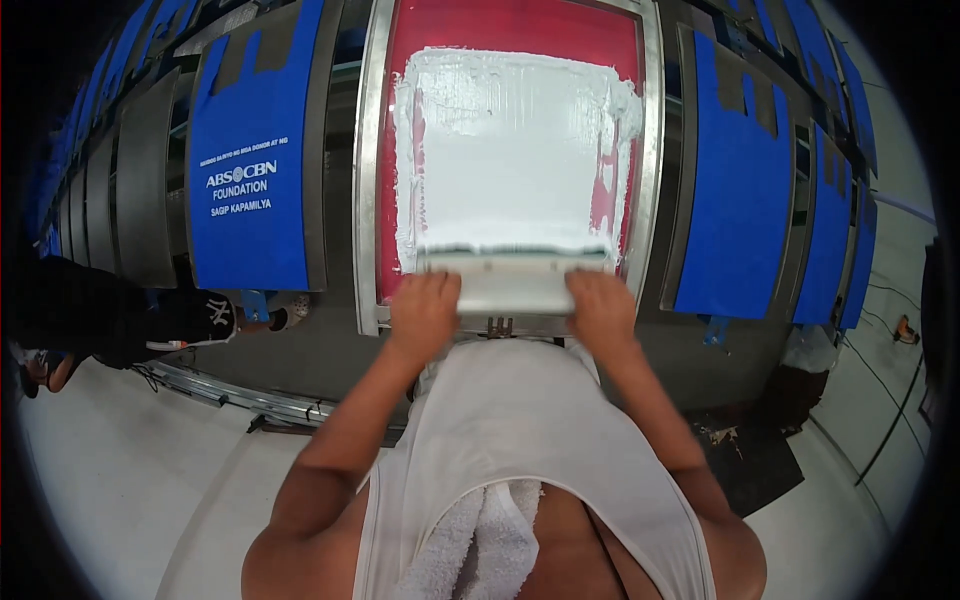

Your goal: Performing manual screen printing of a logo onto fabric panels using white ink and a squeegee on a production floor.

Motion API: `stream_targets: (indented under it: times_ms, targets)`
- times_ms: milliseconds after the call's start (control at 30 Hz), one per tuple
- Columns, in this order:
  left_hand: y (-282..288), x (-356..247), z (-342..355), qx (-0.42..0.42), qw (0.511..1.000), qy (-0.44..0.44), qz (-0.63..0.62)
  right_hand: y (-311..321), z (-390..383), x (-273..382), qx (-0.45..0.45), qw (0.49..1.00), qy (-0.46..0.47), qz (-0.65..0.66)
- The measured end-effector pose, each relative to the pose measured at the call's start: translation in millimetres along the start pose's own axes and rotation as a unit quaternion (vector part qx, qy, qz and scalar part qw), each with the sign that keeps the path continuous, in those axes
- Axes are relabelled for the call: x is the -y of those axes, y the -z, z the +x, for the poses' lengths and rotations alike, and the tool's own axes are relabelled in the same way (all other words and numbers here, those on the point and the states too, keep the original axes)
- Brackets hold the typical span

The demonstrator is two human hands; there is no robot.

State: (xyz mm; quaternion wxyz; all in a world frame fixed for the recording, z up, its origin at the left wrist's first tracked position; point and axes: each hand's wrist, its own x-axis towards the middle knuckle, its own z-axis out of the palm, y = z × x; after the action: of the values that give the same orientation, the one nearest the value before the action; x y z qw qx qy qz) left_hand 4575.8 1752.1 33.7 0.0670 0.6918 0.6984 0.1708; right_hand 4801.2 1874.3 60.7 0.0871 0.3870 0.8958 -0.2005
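Note:
Both my hands grip a wide screen-printing squeegee (515,283), one near each end of its pale handle. My left hand (424,312) is closed round the left end, and my right hand (603,308) round the right end. The squeegee lies across the near part of a printing screen with red mesh (510,22) in a metal frame (650,150). Thick white ink (510,140) coats the middle of the mesh, with ragged ridges along its sides. The blade edge meets the ink just beyond my hands. What lies under the screen is hidden.
Blue fabric pieces lie on boards to both sides: a printed one (248,240) at left, a plain one (735,230) at right, with several more beyond. At far left a person in dark clothes (120,310) is near the boards. Cables (900,410) run along the floor at right.

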Motion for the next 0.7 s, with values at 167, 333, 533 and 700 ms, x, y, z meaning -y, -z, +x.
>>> stream_targets:
  times_ms: [167, 333, 533, 700]
  targets:
    - [-31.5, 74.9, 121.4, 0.006, 0.997, 0.043, 0.059, 11.5, 127.2, -57.4, -0.118, 0.990, 0.025, -0.070]
    - [9.5, 91.9, 207.8, 0.100, 0.988, 0.062, 0.102, 80.9, 193.2, -61.8, -0.030, 0.992, 0.011, -0.121]
    - [42.8, 21.6, 57.9, 0.200, 0.978, 0.057, 0.028, 50.1, 31.7, -14.1, 0.056, 0.998, -0.017, -0.036]
    - [0.0, 1.0, -11.6, 0.041, 0.999, 0.023, -0.002, -12.0, -10.8, -3.3, -0.025, 0.999, 0.035, 0.014]
